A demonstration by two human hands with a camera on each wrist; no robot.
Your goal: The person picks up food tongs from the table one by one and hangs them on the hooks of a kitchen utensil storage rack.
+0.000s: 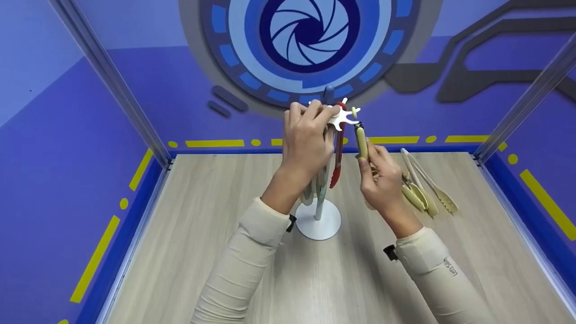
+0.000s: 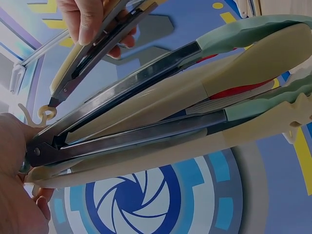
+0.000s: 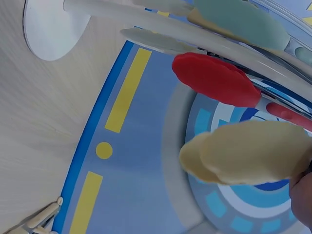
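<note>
My left hand (image 1: 308, 135) grips the top of a white utensil rack (image 1: 340, 119), fingers bent over its hooked head. In my right hand (image 1: 382, 177) are yellow-handled tongs (image 1: 362, 141), pointing down to the right of the rack. Their pull ring (image 2: 47, 112) is at a hook prong and appears to be around it. Their pale yellow tips (image 3: 253, 151) hang free in the right wrist view. Red tongs (image 1: 339, 148) hang on the neighbouring prong. Green-tipped tongs (image 2: 161, 92) and beige tongs (image 2: 156, 107) hang under my left hand, partly hidden in the head view.
The rack's round white base (image 1: 318, 227) stands on the wooden table (image 1: 216, 216). Cream tongs (image 1: 443, 198) and yellow-green tongs (image 1: 414, 198) lie on the table behind and right of my right hand. Blue printed panels (image 1: 148, 99) enclose the table's back and sides.
</note>
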